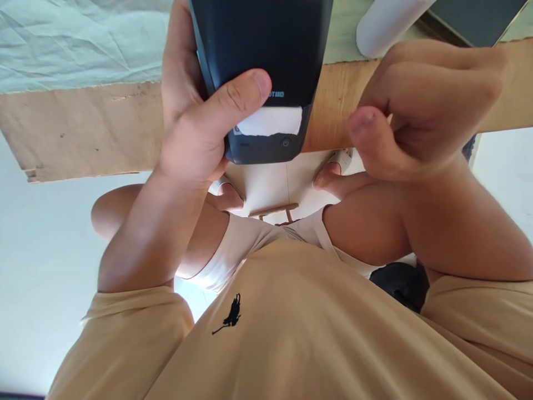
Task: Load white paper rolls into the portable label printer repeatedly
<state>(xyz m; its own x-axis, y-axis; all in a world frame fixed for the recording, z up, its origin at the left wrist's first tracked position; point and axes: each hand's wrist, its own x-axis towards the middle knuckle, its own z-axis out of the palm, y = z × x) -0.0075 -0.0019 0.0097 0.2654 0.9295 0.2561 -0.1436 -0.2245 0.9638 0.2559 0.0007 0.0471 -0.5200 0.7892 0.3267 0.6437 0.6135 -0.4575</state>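
Note:
My left hand (195, 122) is wrapped around a black portable label printer (266, 50), its thumb lying across the front. White paper (272, 121) shows at the printer's slot, with a torn-looking lower edge. A power button sits below the slot. The printer's top end is cut off by the frame. To the right of the printer, apart from it, my right hand (428, 111) is closed, fingers curled in and thumb bent near them. Whatever it may hold is hidden by the fingers.
A wooden table edge (83, 133) runs across, partly covered by a pale green cloth (83, 44). A white cylinder (389, 25) lies at the upper right beside a dark flat object (477, 19). My legs and a wooden bar (272, 210) are below the table.

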